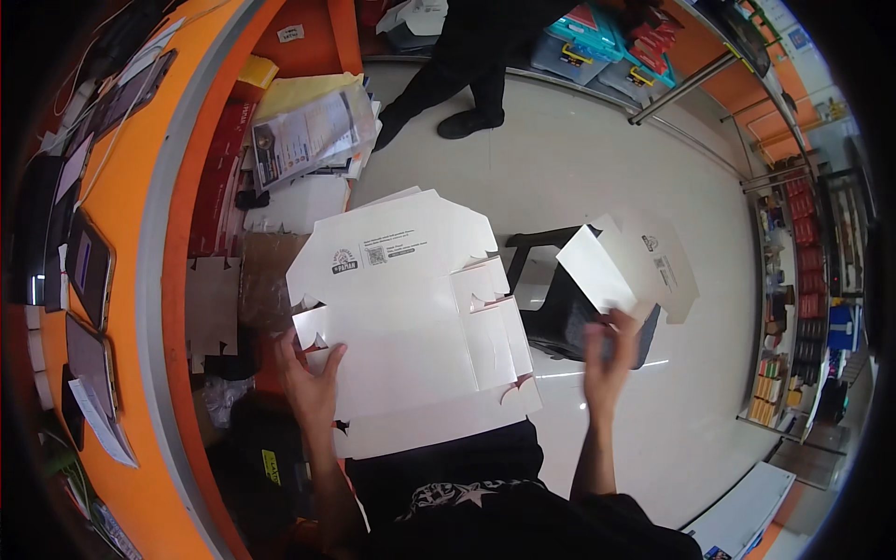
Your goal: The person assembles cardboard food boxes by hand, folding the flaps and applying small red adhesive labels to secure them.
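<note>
A stack of flat white die-cut cardboard box blanks [401, 327] lies across my lap, with slots, folded flaps and a small printed logo. My left hand [313, 383] rests at the stack's left edge, thumb and fingers apart. Out to the right, my right hand [611, 350] is smeared by motion and closed on the near edge of a partly folded white cardboard box [658, 266]. That box is blurred too and is held above a black stool [574, 322]. Its underside and my right fingertips are partly hidden.
An orange desk [140, 373] with phones or tablets runs along the left. Papers in a plastic sleeve [313, 135] are piled beyond the stack. A person in dark clothes [457, 65] stands on the far floor. Teal-lidded bins [579, 47] and stocked shelves [803, 271] line the right.
</note>
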A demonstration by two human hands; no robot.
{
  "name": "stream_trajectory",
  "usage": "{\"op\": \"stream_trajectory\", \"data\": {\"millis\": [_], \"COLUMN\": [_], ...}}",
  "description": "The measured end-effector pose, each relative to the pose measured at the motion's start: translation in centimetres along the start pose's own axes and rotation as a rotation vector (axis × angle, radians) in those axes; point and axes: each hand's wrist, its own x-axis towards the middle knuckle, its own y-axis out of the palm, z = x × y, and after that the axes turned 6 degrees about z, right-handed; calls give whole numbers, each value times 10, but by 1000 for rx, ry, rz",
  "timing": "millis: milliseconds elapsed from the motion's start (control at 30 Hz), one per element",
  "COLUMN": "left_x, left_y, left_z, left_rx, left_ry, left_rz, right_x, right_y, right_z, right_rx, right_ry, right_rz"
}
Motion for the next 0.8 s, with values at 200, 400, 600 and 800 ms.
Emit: {"op": "stream_trajectory", "data": {"millis": [200, 400, 600, 800], "left_x": [1, -2, 3, 20], "left_y": [-2, -11, -8, 0], "left_z": [-11, -17, -33, -38], "left_rx": [-530, -915, -1142, -1082], "left_ry": [-72, 90, 141, 178], "left_rz": [36, 59, 123, 210], "right_x": [-13, -15, 10, 11], "right_y": [64, 59, 48, 44], "right_z": [56, 61, 29, 11], "right_rx": [-265, -121, 133, 274], "right_ry": [-208, -88, 68, 106], "right_rz": [426, 391, 482, 483]}}
